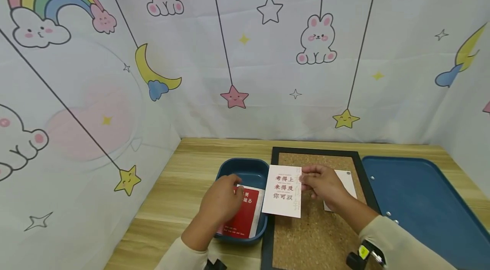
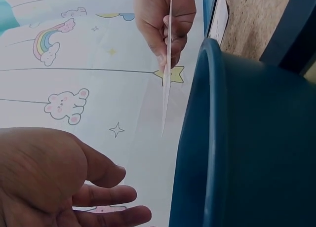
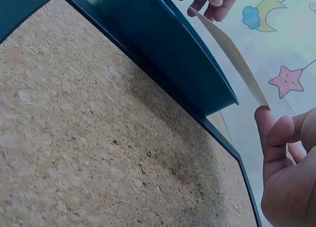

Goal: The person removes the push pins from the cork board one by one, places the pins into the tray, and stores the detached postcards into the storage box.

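My right hand (image 1: 323,185) pinches a white card (image 1: 281,191) with red Chinese characters by its right edge. The card is held up over the left side of a black-framed cork board (image 1: 302,240). In the right wrist view the card (image 3: 232,54) appears nearly edge-on. Over a blue bin (image 1: 245,168) hangs my left hand (image 1: 220,202), its fingers apart and holding nothing. Inside that bin lies a red card (image 1: 245,214) with white writing, partly hidden by the left hand. Another white card (image 1: 346,180) with a pin at its corner is on the cork board, partly behind my right hand.
A flat blue tray (image 1: 425,202) stands to the right of the board, with several small silver pins (image 1: 388,214) along its left side. The wooden table (image 1: 199,151) meets a white patterned cloth (image 1: 245,125) at the back.
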A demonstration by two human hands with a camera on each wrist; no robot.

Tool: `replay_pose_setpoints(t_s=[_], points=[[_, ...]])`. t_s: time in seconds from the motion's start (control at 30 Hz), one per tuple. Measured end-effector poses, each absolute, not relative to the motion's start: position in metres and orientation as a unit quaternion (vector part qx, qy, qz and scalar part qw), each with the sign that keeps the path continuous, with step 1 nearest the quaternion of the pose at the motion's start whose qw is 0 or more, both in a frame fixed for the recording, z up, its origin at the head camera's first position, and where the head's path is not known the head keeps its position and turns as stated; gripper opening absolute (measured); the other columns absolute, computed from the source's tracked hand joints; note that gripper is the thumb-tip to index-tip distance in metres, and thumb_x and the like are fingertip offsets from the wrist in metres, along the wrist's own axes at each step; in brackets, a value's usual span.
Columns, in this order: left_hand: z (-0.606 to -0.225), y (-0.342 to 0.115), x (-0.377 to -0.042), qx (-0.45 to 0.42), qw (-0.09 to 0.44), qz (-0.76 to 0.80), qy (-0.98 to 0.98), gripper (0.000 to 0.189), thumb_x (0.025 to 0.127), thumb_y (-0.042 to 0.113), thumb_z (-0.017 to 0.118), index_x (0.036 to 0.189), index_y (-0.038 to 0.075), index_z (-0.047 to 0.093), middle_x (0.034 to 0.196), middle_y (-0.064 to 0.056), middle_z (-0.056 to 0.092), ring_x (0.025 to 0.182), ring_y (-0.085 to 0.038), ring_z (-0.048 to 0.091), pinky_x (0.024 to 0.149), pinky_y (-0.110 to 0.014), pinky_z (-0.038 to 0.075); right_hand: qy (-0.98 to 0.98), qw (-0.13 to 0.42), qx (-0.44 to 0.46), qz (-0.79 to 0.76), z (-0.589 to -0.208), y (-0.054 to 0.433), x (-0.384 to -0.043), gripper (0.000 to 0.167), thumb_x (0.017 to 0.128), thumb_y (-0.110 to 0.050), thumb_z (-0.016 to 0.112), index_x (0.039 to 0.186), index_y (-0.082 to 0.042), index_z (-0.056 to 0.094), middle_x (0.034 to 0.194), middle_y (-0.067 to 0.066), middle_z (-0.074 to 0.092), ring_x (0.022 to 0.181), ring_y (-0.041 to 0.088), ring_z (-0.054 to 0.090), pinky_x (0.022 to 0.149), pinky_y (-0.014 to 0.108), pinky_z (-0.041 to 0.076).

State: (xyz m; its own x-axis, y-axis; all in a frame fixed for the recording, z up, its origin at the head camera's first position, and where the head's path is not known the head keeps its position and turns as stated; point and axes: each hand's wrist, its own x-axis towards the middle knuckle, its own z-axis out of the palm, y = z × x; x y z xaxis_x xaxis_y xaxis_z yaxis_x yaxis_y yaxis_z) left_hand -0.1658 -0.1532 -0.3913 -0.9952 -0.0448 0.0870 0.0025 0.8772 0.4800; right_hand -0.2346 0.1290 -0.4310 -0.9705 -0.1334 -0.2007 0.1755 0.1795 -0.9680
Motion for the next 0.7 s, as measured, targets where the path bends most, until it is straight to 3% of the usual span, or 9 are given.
replay_pose_setpoints(t_s=[0.4, 0.7], points=[[-0.393, -0.163, -0.166, 0.007, 0.066, -0.238, -0.969, 0.032, 0.095, 0.022, 0.072, 0.122, 0.005, 0.069, 0.115, -0.013, 0.070, 0.100, -0.028, 0.067, 0.081, -0.048, 0.059, 0.751, 0.125, 0.008, -0.649, -0.430, 0.123, -0.232, 0.032, 0.100, -0.006, 0.064, 0.130, 0.002, 0.056, 0.104, 0.013, 0.069, 0.085, 0.026, 0.069, 0.053, 0.028, 0.047], [-0.392, -0.168, -0.167, 0.014, 0.065, -0.234, -0.970, 0.032, 0.096, 0.020, 0.071, 0.124, 0.004, 0.069, 0.116, -0.015, 0.069, 0.099, -0.028, 0.067, 0.083, -0.049, 0.058, 0.758, 0.126, 0.006, -0.640, -0.430, 0.116, -0.232, 0.031, 0.099, -0.006, 0.065, 0.128, 0.001, 0.058, 0.105, 0.013, 0.069, 0.083, 0.022, 0.069, 0.054, 0.028, 0.048]])
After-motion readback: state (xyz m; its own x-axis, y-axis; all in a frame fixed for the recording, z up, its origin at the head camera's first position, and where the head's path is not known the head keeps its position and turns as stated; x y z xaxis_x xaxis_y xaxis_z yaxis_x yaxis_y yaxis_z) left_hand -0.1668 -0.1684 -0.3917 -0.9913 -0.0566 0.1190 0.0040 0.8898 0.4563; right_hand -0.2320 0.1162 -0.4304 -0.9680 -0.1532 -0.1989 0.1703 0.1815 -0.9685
